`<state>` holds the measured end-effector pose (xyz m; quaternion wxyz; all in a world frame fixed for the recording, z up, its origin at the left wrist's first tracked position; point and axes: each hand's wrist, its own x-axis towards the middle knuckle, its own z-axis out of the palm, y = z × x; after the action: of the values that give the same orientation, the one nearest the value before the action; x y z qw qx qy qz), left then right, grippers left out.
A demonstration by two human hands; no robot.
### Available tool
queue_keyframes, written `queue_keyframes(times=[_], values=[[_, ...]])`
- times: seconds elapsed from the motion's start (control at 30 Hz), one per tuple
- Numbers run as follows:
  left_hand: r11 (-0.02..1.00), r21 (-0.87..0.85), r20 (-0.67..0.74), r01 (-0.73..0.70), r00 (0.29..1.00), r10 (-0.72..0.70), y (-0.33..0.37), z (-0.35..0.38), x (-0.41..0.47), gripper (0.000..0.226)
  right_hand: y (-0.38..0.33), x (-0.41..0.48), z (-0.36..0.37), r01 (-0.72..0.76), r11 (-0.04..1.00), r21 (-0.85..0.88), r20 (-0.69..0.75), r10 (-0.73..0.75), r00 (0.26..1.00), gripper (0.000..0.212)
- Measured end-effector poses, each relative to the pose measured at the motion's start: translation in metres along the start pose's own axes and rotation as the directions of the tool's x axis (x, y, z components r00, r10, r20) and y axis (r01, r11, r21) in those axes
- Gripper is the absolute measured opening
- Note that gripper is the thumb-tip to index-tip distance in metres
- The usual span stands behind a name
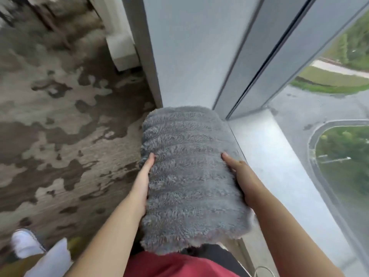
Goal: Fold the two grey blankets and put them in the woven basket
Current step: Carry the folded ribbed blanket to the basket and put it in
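Observation:
A folded grey fluffy blanket [189, 176] with ribbed stripes is held out in front of me, clamped between both hands. My left hand [142, 180] presses flat against its left side, thumb on top. My right hand [241, 176] presses against its right side, fingers along the edge. The blanket hangs in the air above the floor, next to a window sill. No second blanket and no woven basket are in view.
A patterned brown and beige carpet [60, 126] covers the floor on the left. A grey wall column [189, 56] and a window sill [279, 166] with a large window lie ahead and right. White shoes [26, 242] show at the bottom left.

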<state>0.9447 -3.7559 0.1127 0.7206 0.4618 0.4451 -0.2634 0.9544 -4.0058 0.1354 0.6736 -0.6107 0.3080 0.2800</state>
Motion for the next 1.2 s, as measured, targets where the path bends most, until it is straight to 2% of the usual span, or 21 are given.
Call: queue_keyframes(times=[0.07, 0.1, 0.2, 0.3, 0.37, 0.4, 0.47, 0.5, 0.6, 0.7, 0.77, 0.83, 0.9, 1.07, 1.13, 1.2], values=[[1.000, -0.003, -0.058, -0.019, 0.998, 0.018, 0.001, -0.014, 0.000, 0.037, 0.009, 0.011, 0.011, 0.021, 0.999, -0.043, -0.008, -0.022, 1.000, 0.034], [1.000, -0.010, -0.069, -0.013, 0.998, 0.012, 0.001, -0.019, 0.001, 0.038, 0.013, 0.015, 0.015, 0.016, 0.999, -0.039, -0.005, -0.016, 1.000, 0.033], [0.999, -0.048, -0.083, 0.006, 0.996, -0.010, -0.008, -0.034, 0.014, 0.039, 0.023, 0.030, 0.023, -0.026, 0.998, -0.050, 0.001, 0.026, 1.000, 0.047], [0.998, -0.059, -0.049, 0.035, 0.998, -0.038, -0.021, -0.037, 0.033, 0.048, 0.030, 0.047, 0.021, -0.036, 0.995, -0.090, -0.020, 0.034, 0.999, 0.040], [0.998, -0.035, -0.067, 0.045, 0.997, -0.047, -0.030, -0.038, 0.040, 0.048, 0.035, 0.058, 0.018, -0.074, 0.992, -0.100, -0.014, 0.073, 0.997, 0.048], [0.998, -0.024, -0.067, 0.054, 0.996, -0.055, -0.033, -0.037, 0.041, 0.053, 0.038, 0.063, 0.015, -0.092, 0.991, -0.093, -0.008, 0.092, 0.996, 0.051], [0.997, -0.031, -0.055, 0.076, 0.995, -0.077, -0.039, -0.034, 0.048, 0.081, 0.044, 0.073, 0.009, -0.116, 0.991, -0.067, 0.011, 0.117, 0.993, 0.046], [0.995, -0.035, -0.063, 0.095, 0.993, -0.097, -0.042, -0.034, 0.052, 0.090, 0.048, 0.078, 0.007, -0.126, 0.990, -0.063, 0.031, 0.128, 0.991, 0.048], [0.991, -0.067, -0.119, 0.113, 0.986, -0.121, -0.059, -0.031, 0.063, 0.077, 0.064, 0.100, 0.000, -0.179, 0.980, -0.082, 0.091, 0.186, 0.978, 0.076], [0.989, -0.115, -0.208, 0.094, 0.971, -0.116, -0.077, -0.017, 0.103, 0.086, 0.090, 0.147, -0.014, -0.250, 0.964, -0.094, 0.153, 0.262, 0.953, 0.092], [0.990, -0.140, -0.293, 0.011, 0.955, -0.053, -0.086, -0.010, 0.142, 0.064, 0.112, 0.185, -0.026, -0.269, 0.958, -0.098, 0.176, 0.283, 0.943, 0.096], [0.994, -0.106, -0.369, -0.013, 0.929, -0.028, -0.107, -0.004, 0.195, 0.061, 0.137, 0.230, -0.040, -0.286, 0.954, -0.093, 0.168, 0.298, 0.940, 0.092], [0.992, -0.127, -0.348, 0.028, 0.935, -0.071, -0.137, 0.004, 0.238, 0.076, 0.161, 0.279, -0.053, -0.300, 0.951, -0.069, 0.153, 0.307, 0.939, 0.081], [0.990, -0.133, -0.399, 0.043, 0.912, -0.093, -0.192, 0.020, 0.336, 0.097, 0.217, 0.380, -0.078, -0.333, 0.943, -0.008, 0.113, 0.332, 0.936, 0.050], [0.982, -0.186, -0.357, 0.009, 0.931, -0.076, -0.208, 0.027, 0.371, 0.088, 0.238, 0.411, -0.085, -0.360, 0.933, -0.015, 0.082, 0.360, 0.929, 0.034], [0.970, -0.242, -0.317, -0.014, 0.946, -0.065, -0.226, 0.029, 0.400, 0.074, 0.258, 0.436, -0.086, -0.364, 0.931, -0.020, 0.058, 0.364, 0.929, 0.035]])
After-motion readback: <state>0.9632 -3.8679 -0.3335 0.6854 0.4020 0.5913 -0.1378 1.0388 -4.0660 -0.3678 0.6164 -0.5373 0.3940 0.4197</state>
